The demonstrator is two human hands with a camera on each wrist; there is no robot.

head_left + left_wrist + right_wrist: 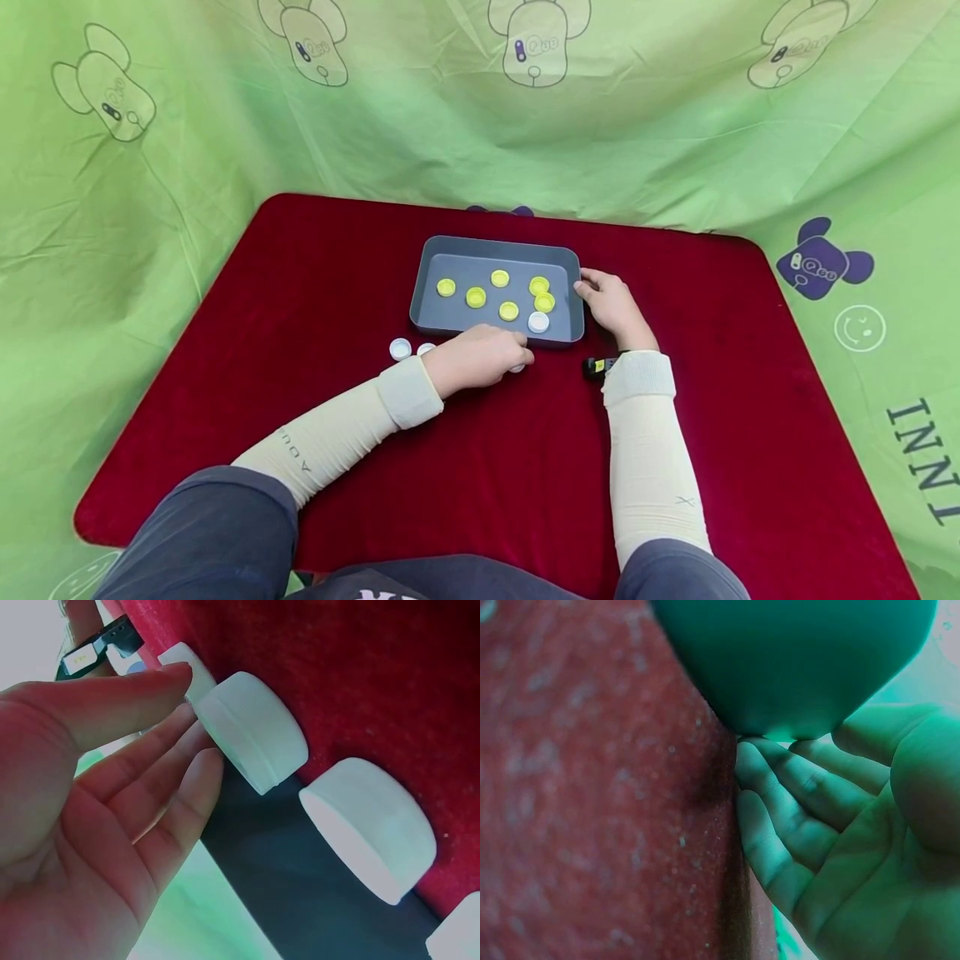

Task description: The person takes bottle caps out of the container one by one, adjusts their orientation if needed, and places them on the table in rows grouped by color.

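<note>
The left hand pinched a white bottle cap between thumb and fingers, just outside the dark grey rectangular tray, between the tray's 5 and 6 o'clock. Two loose white caps sat near its 8 o'clock. The right hand gripped the tray's rim at 3 o'clock, thumb on the edge. Inside lay six yellow caps, two of them touching towards 3 o'clock, and one white cap at 4 o'clock. The tray rested on a red velvety tablecloth.
</note>
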